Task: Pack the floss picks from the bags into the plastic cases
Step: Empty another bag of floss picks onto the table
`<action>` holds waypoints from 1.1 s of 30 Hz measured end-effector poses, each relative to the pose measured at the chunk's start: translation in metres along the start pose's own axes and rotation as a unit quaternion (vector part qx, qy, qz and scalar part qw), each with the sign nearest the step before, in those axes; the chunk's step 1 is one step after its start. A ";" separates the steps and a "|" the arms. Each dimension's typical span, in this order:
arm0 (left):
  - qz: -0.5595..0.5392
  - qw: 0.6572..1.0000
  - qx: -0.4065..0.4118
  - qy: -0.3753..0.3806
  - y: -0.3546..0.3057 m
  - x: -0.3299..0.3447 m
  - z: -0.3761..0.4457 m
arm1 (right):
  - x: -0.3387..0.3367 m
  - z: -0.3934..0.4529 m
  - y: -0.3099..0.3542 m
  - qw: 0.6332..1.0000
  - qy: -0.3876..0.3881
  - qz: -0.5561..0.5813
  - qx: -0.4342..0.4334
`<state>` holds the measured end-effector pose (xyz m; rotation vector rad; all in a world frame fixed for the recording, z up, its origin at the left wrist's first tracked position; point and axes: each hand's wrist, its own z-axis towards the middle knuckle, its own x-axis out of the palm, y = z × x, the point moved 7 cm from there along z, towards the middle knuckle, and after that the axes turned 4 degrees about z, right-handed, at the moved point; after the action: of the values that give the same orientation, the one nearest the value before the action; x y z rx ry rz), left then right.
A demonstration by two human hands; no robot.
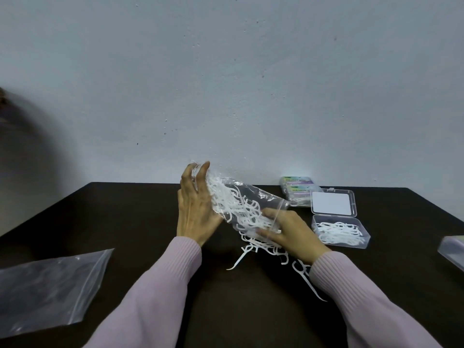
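Observation:
A clear plastic bag (253, 194) holding several white floss picks is lifted above the dark table, tilted with its mouth down to the right. My left hand (194, 209) grips its upper closed end. My right hand (288, 231) holds the bag's mouth, fingers partly inside among the picks. Loose floss picks (266, 249) lie on the table below the bag. An open clear plastic case (339, 231) to the right holds several picks, its lid (332, 202) laid back behind it.
An empty clear zip bag (47, 290) lies at the front left. Stacked closed cases with coloured labels (298, 188) stand at the back by the wall. Another clear case (453, 249) shows at the right edge. The dark table (125, 217) ends at a pale wall.

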<state>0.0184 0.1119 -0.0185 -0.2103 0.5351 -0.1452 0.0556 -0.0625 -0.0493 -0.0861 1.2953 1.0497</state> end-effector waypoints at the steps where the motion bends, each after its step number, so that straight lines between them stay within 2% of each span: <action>1: 0.003 1.000 -0.005 -0.001 0.002 -0.001 0.000 | -0.002 0.000 -0.001 1.000 -0.005 -0.011 0.005; 6: 0.009 0.997 -0.071 0.003 0.020 -0.003 0.003 | -0.007 0.000 -0.005 0.998 -0.024 -0.049 0.010; 15: -0.020 0.982 -0.188 -0.021 0.044 -0.009 0.001 | -0.007 -0.001 -0.008 0.997 -0.004 -0.071 0.029; 24: -0.003 0.969 -0.243 -0.045 0.052 -0.014 -0.001 | -0.005 -0.001 -0.011 0.990 0.031 -0.126 0.056; 33: -0.020 0.964 -0.260 -0.046 0.051 -0.013 -0.001 | -0.007 -0.001 -0.006 0.996 0.005 -0.080 0.028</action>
<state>0.0110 0.1635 -0.0254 -0.7383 0.4688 -0.0311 0.0592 -0.0706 -0.0463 -0.1511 1.3034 0.8764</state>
